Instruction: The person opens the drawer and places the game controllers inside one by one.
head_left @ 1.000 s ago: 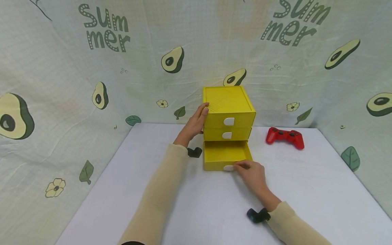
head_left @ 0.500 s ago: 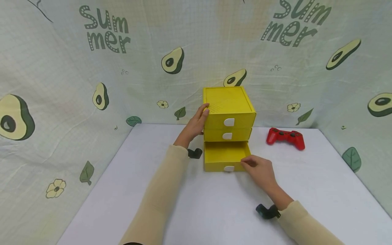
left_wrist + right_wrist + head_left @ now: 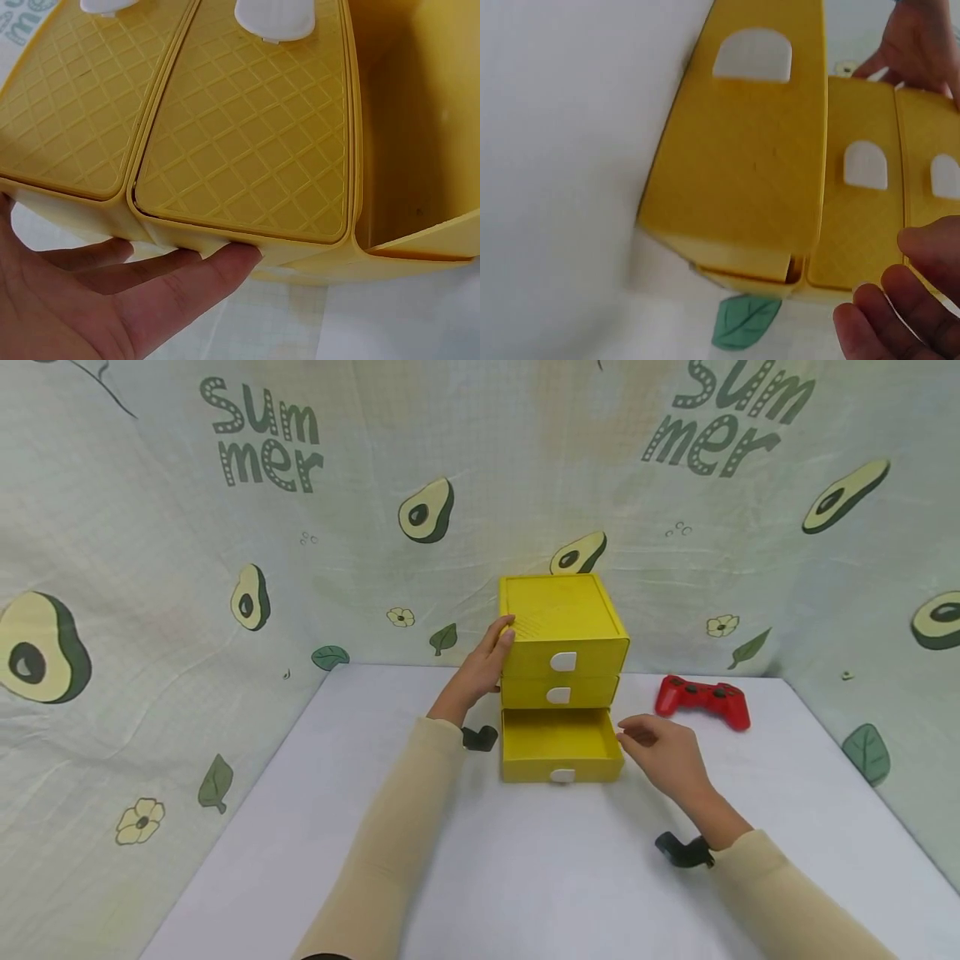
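Observation:
A yellow three-drawer box (image 3: 564, 608) stands on the table, with its bottom drawer (image 3: 536, 770) pulled out and bare inside. The upper two drawers are closed; each drawer front carries a white tab. My left hand (image 3: 480, 668) rests against the box's left side, and in the left wrist view its straight fingers (image 3: 187, 289) touch the side wall. Just off the right side of the pulled-out drawer hovers my right hand (image 3: 663, 756), fingers loosely bent and holding nothing. The right wrist view shows a gap between the thumb and the fingers (image 3: 900, 307).
A red game controller (image 3: 703, 700) lies on the white table (image 3: 480, 877) to the right of the box, behind my right hand. Behind everything hangs a cloth (image 3: 480, 460) printed with avocados and lettering. A black wrist camera (image 3: 684, 850) sits on the right wrist.
My right hand has let go of the bottom drawer's white tab and moved right and up, away from the drawer front. The drawer stays out, and the left hand stays on the box.

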Tool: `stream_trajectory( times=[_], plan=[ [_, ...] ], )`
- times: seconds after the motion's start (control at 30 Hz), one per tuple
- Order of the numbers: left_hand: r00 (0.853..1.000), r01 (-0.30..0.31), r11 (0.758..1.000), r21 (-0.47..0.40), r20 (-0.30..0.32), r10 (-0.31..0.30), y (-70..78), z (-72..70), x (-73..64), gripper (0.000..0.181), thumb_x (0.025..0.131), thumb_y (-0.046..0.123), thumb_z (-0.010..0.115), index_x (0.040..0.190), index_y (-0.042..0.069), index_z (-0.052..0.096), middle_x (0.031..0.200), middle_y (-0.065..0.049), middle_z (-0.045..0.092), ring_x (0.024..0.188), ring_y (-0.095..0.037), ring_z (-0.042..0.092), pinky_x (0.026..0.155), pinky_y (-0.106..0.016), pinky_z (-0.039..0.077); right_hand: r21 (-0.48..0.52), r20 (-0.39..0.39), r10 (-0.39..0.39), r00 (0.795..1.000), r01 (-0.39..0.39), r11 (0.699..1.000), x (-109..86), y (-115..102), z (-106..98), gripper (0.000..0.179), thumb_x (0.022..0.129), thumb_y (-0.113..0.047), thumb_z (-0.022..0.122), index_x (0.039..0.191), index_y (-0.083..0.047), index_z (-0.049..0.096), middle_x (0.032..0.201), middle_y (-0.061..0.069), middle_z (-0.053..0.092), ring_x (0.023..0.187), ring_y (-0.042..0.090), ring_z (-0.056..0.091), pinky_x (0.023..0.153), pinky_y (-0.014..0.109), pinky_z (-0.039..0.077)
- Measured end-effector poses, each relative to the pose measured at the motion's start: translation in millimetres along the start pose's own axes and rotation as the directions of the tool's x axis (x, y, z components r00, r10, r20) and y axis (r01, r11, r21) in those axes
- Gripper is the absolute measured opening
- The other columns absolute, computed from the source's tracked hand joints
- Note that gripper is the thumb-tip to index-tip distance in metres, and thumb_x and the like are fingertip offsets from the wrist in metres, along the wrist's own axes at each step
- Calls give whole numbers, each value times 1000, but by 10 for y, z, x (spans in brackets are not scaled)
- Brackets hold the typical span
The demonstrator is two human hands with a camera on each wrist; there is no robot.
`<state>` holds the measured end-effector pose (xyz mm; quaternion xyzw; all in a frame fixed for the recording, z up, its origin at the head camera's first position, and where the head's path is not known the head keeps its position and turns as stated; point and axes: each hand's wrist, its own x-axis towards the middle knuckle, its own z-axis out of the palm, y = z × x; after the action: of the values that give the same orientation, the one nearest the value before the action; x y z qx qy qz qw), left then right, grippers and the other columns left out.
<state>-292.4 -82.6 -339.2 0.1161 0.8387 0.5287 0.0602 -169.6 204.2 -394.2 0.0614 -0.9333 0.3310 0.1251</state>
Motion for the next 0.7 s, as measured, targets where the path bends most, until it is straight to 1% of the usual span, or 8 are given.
stream_trajectory(
  times=[0.13, 0.23, 0.33, 0.43, 0.6, 0.7],
  plan=[
    [1000, 0, 1000, 4, -3, 0, 17, 3, -8, 48, 91, 74, 28, 138, 66, 19, 160, 0, 26, 131, -41, 44, 86, -59, 52, -54, 5, -37, 999, 37, 998, 109, 116, -77, 30, 91, -20, 67, 117, -6, 66, 107, 16, 69, 97, 34, 65, 81, 49, 56],
    [1000, -1, 1000, -6, -2, 1, 18, 3, -17, 48, 92, 73, 28, 138, 66, 19, 160, -1, 25, 132, -41, 44, 86, -60, 51, -114, 34, -46, 998, 50, 992, 182, 198, -124, 35, 91, -22, 67, 122, -6, 63, 115, 18, 66, 104, 37, 61, 87, 54, 53],
    [1000, 1, 1000, -13, -1, -1, 16, 5, -25, 47, 92, 73, 28, 138, 66, 19, 160, 0, 25, 133, -41, 43, 87, -60, 51, -174, 77, -22, 997, 35, 984, 244, 258, -168, 43, 90, -25, 68, 128, -8, 59, 122, 19, 62, 111, 39, 56, 90, 57, 50],
    [1000, 4, 1000, -7, -4, -4, 15, 9, -31, 47, 92, 74, 27, 138, 66, 19, 160, 0, 25, 133, -41, 43, 87, -59, 52, -218, 101, 1, 995, 21, 976, 305, 308, -203, 49, 89, -28, 68, 132, -9, 55, 127, 20, 58, 115, 40, 53, 91, 59, 48],
    [1000, 5, 1000, 16, -9, -5, 18, 17, -36, 48, 92, 74, 26, 139, 65, 18, 160, 0, 25, 131, -41, 45, 85, -58, 52, -255, 97, 11, 995, 14, 967, 395, 395, -234, 51, 88, -26, 68, 133, -7, 53, 131, 23, 53, 118, 42, 47, 93, 62, 45],
    [1000, 3, 1000, 12, -8, -3, 16, 18, -32, 49, 91, 75, 26, 139, 65, 18, 160, 0, 25, 131, -41, 45, 85, -58, 53, -267, 92, 15, 996, 10, 964, 444, 457, -242, 52, 86, -24, 68, 133, -7, 53, 133, 24, 50, 118, 43, 46, 91, 63, 46]
  ],
)
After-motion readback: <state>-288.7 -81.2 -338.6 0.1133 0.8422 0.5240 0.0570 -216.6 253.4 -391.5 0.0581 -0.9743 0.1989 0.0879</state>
